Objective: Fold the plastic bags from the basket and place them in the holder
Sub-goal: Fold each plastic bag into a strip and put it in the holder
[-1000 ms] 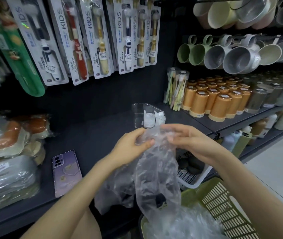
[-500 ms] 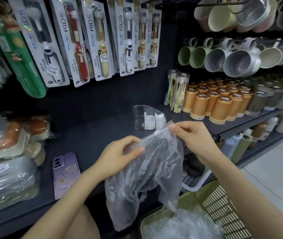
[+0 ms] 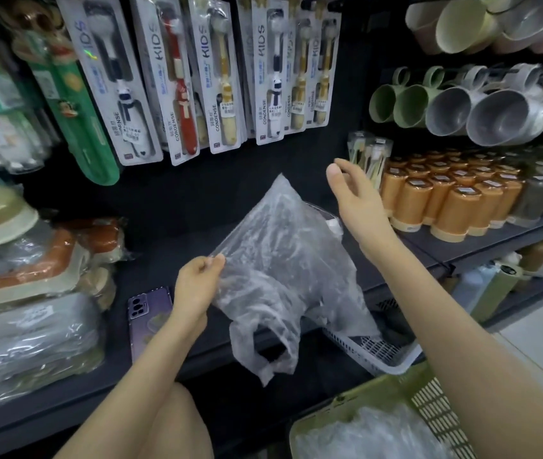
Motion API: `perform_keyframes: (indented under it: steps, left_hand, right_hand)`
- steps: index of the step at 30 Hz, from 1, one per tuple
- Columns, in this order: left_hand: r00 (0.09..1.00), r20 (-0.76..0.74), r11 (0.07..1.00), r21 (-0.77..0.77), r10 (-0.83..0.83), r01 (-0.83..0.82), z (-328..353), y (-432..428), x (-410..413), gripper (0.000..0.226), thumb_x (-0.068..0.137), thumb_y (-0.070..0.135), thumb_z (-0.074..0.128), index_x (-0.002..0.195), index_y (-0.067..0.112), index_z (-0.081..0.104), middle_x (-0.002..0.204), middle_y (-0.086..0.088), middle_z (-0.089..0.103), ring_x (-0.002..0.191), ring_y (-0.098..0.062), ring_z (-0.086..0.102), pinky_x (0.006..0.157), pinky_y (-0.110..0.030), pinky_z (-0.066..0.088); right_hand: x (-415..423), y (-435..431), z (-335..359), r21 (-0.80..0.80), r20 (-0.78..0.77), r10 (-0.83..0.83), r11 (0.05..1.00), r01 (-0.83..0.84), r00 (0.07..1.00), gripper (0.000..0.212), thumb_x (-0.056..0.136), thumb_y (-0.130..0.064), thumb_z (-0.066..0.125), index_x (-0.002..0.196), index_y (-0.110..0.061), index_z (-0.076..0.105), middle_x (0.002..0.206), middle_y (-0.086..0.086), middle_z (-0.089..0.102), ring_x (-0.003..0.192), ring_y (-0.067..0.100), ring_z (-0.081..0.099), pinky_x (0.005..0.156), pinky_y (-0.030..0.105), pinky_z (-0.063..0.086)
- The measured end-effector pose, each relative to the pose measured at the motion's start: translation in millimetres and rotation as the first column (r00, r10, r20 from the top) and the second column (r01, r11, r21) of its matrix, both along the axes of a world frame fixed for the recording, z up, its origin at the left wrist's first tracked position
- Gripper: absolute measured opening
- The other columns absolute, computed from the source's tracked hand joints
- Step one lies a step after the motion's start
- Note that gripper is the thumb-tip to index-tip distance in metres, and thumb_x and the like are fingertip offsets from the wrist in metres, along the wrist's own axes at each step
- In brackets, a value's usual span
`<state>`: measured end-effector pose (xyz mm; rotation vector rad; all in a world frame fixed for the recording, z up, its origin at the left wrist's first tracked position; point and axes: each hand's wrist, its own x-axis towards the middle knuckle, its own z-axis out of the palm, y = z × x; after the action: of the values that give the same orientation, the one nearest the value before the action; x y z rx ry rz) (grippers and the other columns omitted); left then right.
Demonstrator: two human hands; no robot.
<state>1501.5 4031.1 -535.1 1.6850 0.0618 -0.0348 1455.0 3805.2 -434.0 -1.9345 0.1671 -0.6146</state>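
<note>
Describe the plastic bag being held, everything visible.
The plastic bag is thin, clear, crinkled film, with handle loops hanging at the bottom. It is spread roughly flat and tilted, one corner pointing up, held in the air before the dark shelf. The left hand pinches its left corner; the right hand is open, not gripping it.

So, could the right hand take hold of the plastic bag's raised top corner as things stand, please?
Probably yes: the right hand is open and empty, just right of the top corner of the plastic bag, with nothing between them. The left hand pinches the bag's left corner, holding it up.
</note>
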Motion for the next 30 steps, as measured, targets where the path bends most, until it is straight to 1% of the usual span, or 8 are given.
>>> perform_keyframes:
  steps: [3,6,8,12,15,19,25,30]
  left_hand:
    - [0.974,-0.181,0.982,-0.100,0.139,-0.158,-13.9,-3.5,15.7,0.022,0.093,0.023,0.059,0.079,0.008,0.054,0.087,-0.016,0.061,0.081,-0.027,0.059,0.080,-0.044,0.053]
    - [0.922,-0.320,0.952,-0.142,0.215,-0.272,-21.8,-8.5,24.3,0.024,0.096,0.019,0.054,0.074,0.009,0.050,0.073,-0.011,0.050,0.058,-0.021,0.046,0.042,-0.024,0.037]
    - [0.896,-0.389,0.929,-0.200,0.215,-0.310,-26.2,-9.6,26.8,0.021,0.096,0.019,0.053,0.078,0.009,0.051,0.069,-0.006,0.043,0.051,-0.015,0.033,0.035,-0.012,0.021]
    - [0.872,-0.476,0.889,-0.344,0.113,-0.303,-25.4,-6.9,21.2,0.021,0.096,0.034,0.052,0.092,0.014,0.059,0.071,-0.001,0.054,0.049,-0.011,0.037,0.033,-0.011,0.020]
    - [0.861,-0.507,0.842,-0.447,0.039,-0.301,-18.5,-0.4,14.1,0.036,0.101,0.041,0.039,0.088,0.014,0.059,0.066,0.001,0.059,0.042,-0.010,0.041,0.032,-0.013,0.024]
    - [0.866,-0.499,0.863,-0.423,0.033,-0.276,-16.5,12.4,11.0,0.017,0.094,0.007,0.045,0.082,0.007,0.056,0.063,-0.004,0.055,0.048,-0.013,0.039,0.036,-0.016,0.036]
    - [0.895,-0.447,0.946,-0.295,-0.010,-0.137,-17.0,33.3,7.7,0.005,0.090,0.012,0.064,0.085,0.013,0.061,0.081,-0.004,0.062,0.072,-0.016,0.059,0.065,-0.028,0.050]
    - [0.883,-0.468,0.897,-0.404,-0.033,-0.181,-16.6,42.2,12.3,0.013,0.089,0.013,0.066,0.077,0.011,0.060,0.065,0.003,0.058,0.045,-0.002,0.051,0.036,-0.011,0.038]
  right_hand:
    - [-29.5,14.1,-30.0,-0.149,0.000,-0.037,0.988,0.037,0.999,0.046,0.095,-0.050,0.049,0.131,-0.022,0.055,0.114,-0.016,0.059,0.109,0.004,0.053,0.093,0.024,0.041]
    - [-63.2,30.9,-78.3,-0.307,-0.046,-0.089,0.949,0.071,0.995,0.062,0.085,-0.071,0.046,0.124,-0.024,0.058,0.112,-0.013,0.061,0.103,0.007,0.056,0.086,0.027,0.044]
    - [-73.8,40.3,-100.6,-0.227,-0.247,-0.068,0.974,0.010,0.967,0.076,0.075,-0.080,0.046,0.130,-0.028,0.050,0.112,-0.014,0.059,0.102,0.008,0.057,0.085,0.028,0.047]
    - [-58.2,48.5,-132.5,0.032,-0.480,0.049,0.999,-0.038,0.876,0.072,0.082,-0.059,0.061,0.139,-0.022,0.039,0.107,-0.008,0.055,0.096,0.012,0.059,0.081,0.032,0.048]
    - [-42.6,50.0,-146.1,0.087,-0.493,0.036,0.996,0.008,0.869,0.043,0.088,-0.041,0.066,0.121,-0.015,0.058,0.095,-0.004,0.060,0.092,0.016,0.060,0.080,0.034,0.047]
    - [-44.4,47.3,-148.2,0.159,-0.416,0.070,0.987,-0.003,0.907,0.020,0.089,-0.029,0.069,0.072,-0.020,0.061,0.072,-0.008,0.059,0.075,0.012,0.059,0.071,0.031,0.046]
    - [-48.7,18.0,-131.5,0.544,-0.284,0.218,0.839,-0.030,0.934,0.022,0.090,-0.014,0.065,0.075,-0.013,0.051,0.078,0.006,0.063,0.073,0.016,0.064,0.064,0.026,0.053]
    - [-47.0,-11.0,-123.2,0.631,-0.185,0.354,0.758,-0.165,0.917,0.029,0.076,-0.008,0.074,0.098,-0.009,0.055,0.063,0.001,0.053,0.053,0.014,0.051,0.049,0.023,0.037]
